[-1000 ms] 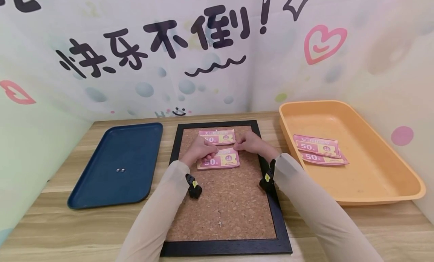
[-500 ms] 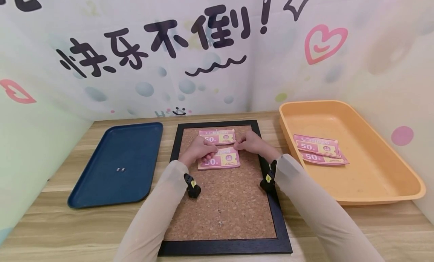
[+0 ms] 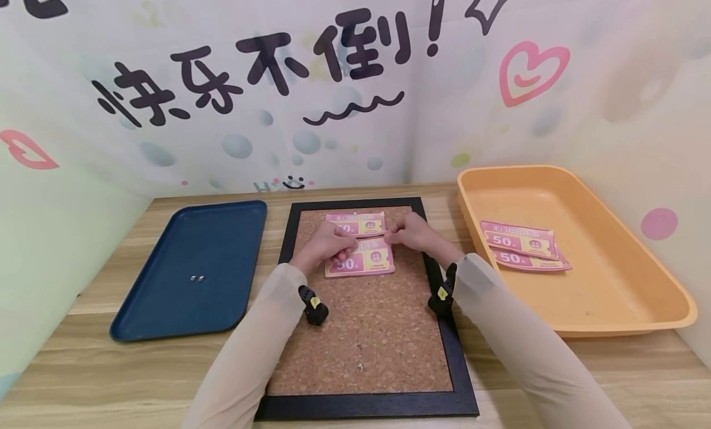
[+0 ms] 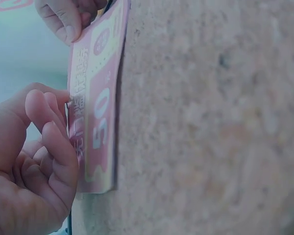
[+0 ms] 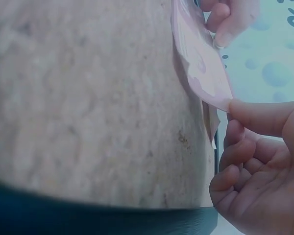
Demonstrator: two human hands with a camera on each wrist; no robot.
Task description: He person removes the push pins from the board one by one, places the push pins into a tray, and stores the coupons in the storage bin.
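Note:
A pink-and-yellow coupon (image 3: 363, 259) marked "50" lies over the cork board (image 3: 366, 330), just below another such coupon (image 3: 373, 225). My left hand (image 3: 326, 244) pinches its upper edge near the middle, the other fingers curled; a tiny dark speck at the fingertips in the left wrist view is too small to identify. With thumb and forefinger my right hand (image 3: 413, 233) grips the upper right corner. In the right wrist view the held coupon (image 5: 206, 68) bends slightly off the cork. Part of its left side is hidden behind my left hand in the head view.
The board has a black frame (image 3: 366, 406). To the left, a blue tray (image 3: 216, 250) carries two small shiny pieces (image 3: 197, 279). On the right stands an orange tray (image 3: 611, 293) with two more coupons (image 3: 519, 239). A printed cloth (image 3: 355, 145) hangs behind.
The held coupon has shifted slightly up and to the right, closer to the upper coupon. Both hands keep their hold on it.

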